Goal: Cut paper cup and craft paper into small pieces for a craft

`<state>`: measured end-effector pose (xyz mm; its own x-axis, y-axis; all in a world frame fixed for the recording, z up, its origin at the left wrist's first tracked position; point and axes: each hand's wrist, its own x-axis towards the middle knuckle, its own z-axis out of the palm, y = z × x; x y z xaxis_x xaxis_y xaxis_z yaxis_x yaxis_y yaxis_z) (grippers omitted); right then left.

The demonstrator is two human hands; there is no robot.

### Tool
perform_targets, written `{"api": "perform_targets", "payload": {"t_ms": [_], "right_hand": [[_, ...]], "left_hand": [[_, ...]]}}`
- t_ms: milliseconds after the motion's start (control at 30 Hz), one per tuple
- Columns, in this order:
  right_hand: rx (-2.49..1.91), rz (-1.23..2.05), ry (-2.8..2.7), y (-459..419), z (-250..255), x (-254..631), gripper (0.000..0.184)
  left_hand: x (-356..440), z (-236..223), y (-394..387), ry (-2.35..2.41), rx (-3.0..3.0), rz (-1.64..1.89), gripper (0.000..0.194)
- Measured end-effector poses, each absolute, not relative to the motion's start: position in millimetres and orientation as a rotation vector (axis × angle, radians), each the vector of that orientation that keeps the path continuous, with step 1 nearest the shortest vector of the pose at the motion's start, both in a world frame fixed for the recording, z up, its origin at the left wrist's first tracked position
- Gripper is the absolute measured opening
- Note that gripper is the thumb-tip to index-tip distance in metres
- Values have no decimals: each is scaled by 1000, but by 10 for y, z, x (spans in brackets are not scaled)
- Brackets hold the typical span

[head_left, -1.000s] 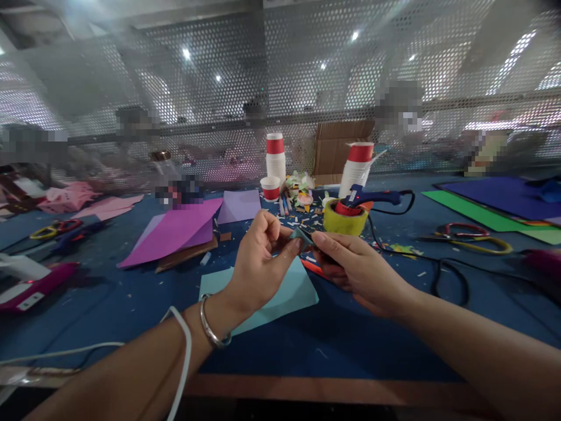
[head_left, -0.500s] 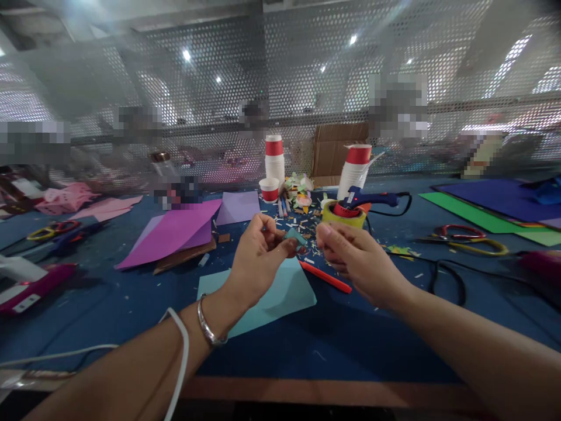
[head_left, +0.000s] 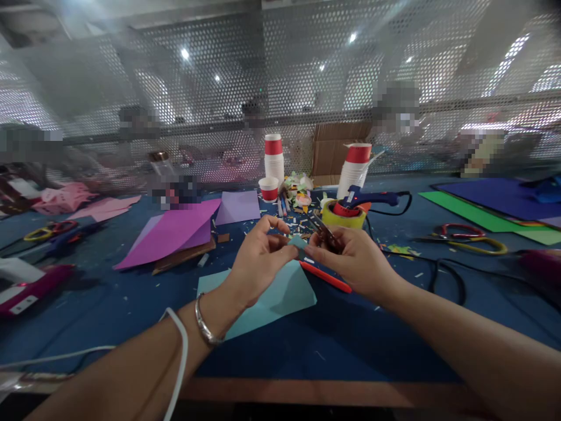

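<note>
My left hand (head_left: pixel 258 257) is closed in a pinch on a small teal paper piece (head_left: pixel 298 241), held above the blue table. My right hand (head_left: pixel 353 260) is closed too. Its fingertips meet the same piece, and a dark pointed tool (head_left: pixel 323 229) that looks like small scissors sticks up from its grip. Under both hands lies a light blue paper sheet (head_left: pixel 272 301), with a red pen (head_left: pixel 326 278) beside it. A metal bangle and a white cord sit on my left wrist.
Behind the hands a yellow tape roll (head_left: pixel 344 219) carries a blue glue gun (head_left: pixel 372 196), whose black cable (head_left: pixel 442 275) trails right. Red-and-white paper cups (head_left: pixel 274 158), purple paper (head_left: pixel 175 231), scissors (head_left: pixel 473 241) and paper scraps lie about. A perforated screen stands behind the table.
Half a second ago the hands were slightly apart, with only the left pinching the teal piece. The right hand has come back to it, and the dark tool now shows above its fingers.
</note>
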<state>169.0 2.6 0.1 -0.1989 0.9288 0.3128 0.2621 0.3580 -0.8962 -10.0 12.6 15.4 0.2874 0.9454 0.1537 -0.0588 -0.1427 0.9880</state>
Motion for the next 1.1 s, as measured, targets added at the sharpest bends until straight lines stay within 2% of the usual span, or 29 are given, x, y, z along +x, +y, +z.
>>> {"api": "perform_targets", "payload": {"t_ms": [200, 367, 667, 900, 1100], "right_hand": [[-1063, 986, -1677, 40, -14, 1701, 30], [-1093, 1014, -1711, 27, 5, 1695, 27], [-1046, 1186, -1547, 2, 88, 1690, 32], [-1011, 1253, -1481, -5, 113, 1697, 32], [-1001, 1310, -1472, -10, 99, 1699, 32]], "left_hand": [[-177, 211, 144, 878, 1524, 990, 30], [-232, 206, 187, 880, 1612, 850, 21], [-296, 287, 156, 687, 1774, 866, 36], [-326, 314, 173, 728, 2026, 925, 10], [-313, 296, 211, 763, 1852, 960, 11]]}}
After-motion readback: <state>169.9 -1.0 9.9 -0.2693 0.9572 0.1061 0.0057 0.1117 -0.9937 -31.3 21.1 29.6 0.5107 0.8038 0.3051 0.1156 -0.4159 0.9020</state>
